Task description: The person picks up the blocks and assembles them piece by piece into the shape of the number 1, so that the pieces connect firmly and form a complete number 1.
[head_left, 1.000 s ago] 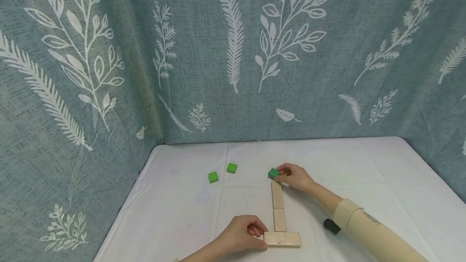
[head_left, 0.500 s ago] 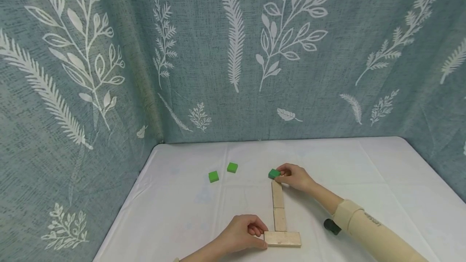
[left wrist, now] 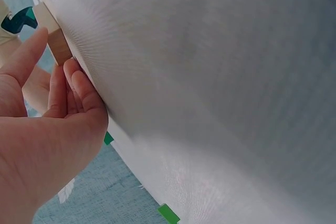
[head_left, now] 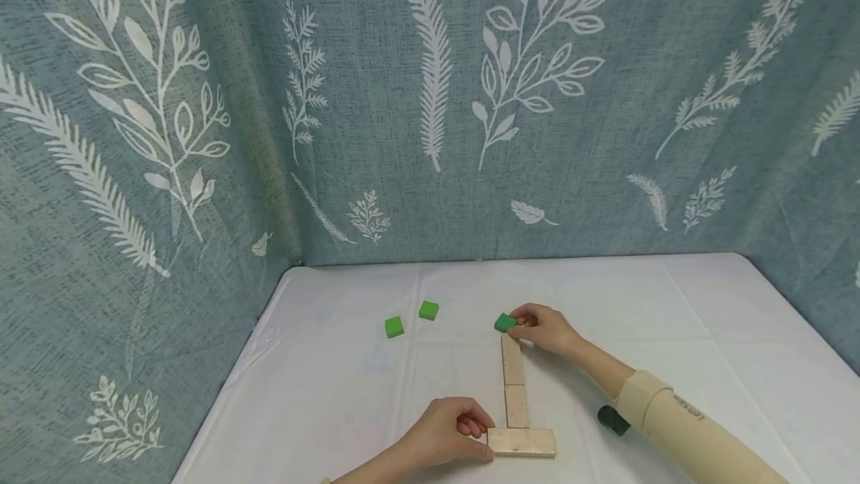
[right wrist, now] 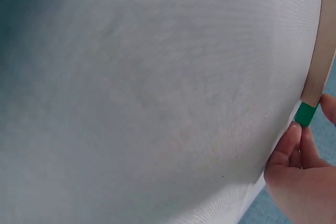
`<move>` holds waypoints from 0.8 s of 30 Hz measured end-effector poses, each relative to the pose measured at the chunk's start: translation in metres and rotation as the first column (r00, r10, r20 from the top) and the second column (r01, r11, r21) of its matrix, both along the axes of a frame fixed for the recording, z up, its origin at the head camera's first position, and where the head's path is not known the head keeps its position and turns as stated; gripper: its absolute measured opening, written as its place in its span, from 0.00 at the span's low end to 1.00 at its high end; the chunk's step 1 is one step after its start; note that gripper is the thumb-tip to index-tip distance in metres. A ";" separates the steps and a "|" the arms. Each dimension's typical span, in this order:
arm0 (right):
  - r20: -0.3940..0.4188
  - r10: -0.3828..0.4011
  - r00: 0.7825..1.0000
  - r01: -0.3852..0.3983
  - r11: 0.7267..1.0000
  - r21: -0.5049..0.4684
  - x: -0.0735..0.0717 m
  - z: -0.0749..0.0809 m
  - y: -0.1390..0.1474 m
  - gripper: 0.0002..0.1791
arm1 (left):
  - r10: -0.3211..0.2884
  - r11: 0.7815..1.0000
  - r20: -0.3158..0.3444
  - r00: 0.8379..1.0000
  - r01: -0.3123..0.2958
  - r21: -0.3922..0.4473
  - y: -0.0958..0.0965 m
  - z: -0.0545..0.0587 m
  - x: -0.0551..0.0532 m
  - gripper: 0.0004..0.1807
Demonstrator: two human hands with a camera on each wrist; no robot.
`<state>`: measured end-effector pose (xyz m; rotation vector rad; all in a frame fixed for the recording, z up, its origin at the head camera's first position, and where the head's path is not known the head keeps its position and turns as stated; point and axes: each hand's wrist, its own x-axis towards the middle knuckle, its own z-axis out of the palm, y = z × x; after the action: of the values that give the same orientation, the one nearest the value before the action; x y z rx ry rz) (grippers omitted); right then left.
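Three pale wooden blocks lie on the white tablecloth as an upside-down T. The crosswise block (head_left: 521, 442) is nearest me, and the two lengthwise blocks (head_left: 513, 379) run end to end away from it. My left hand (head_left: 452, 432) holds the left end of the crosswise block between thumb and fingers, also seen at the block's end face (left wrist: 61, 48) in the left wrist view. My right hand (head_left: 547, 330) pinches a dark green block (head_left: 505, 322) at the far end of the row. In the right wrist view this green block (right wrist: 305, 114) meets the wooden one.
Two lighter green square blocks (head_left: 394, 327) (head_left: 428, 310) lie apart to the left at the back. A small dark piece (head_left: 613, 420) sits beside my right forearm, partly covered by the sleeve. A leaf-patterned curtain (head_left: 403, 110) hangs behind and left of the table.
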<state>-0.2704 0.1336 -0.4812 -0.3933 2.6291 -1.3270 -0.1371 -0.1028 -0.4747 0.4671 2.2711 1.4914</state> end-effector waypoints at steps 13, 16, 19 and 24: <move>-0.003 0.003 1.000 -0.003 1.000 -0.005 0.000 -0.002 0.001 0.15 | 0.006 1.000 0.005 1.000 -0.006 -0.001 0.000 0.000 0.001 0.13; -0.002 0.007 1.000 -0.007 1.000 -0.008 0.000 -0.003 0.002 0.15 | 0.002 1.000 0.004 1.000 -0.002 0.000 0.000 -0.001 0.001 0.14; -0.004 0.014 1.000 -0.014 1.000 -0.010 0.000 -0.003 0.002 0.16 | -0.003 1.000 0.002 1.000 0.003 -0.004 -0.001 -0.001 0.001 0.14; -0.005 0.008 1.000 -0.008 1.000 -0.009 -0.001 -0.004 0.002 0.15 | -0.016 1.000 -0.004 1.000 0.016 -0.006 -0.003 0.000 -0.001 0.14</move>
<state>-0.2709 0.1355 -0.4848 -0.4081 2.6243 -1.3372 -0.1377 -0.1053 -0.4744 0.4862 2.2685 1.4773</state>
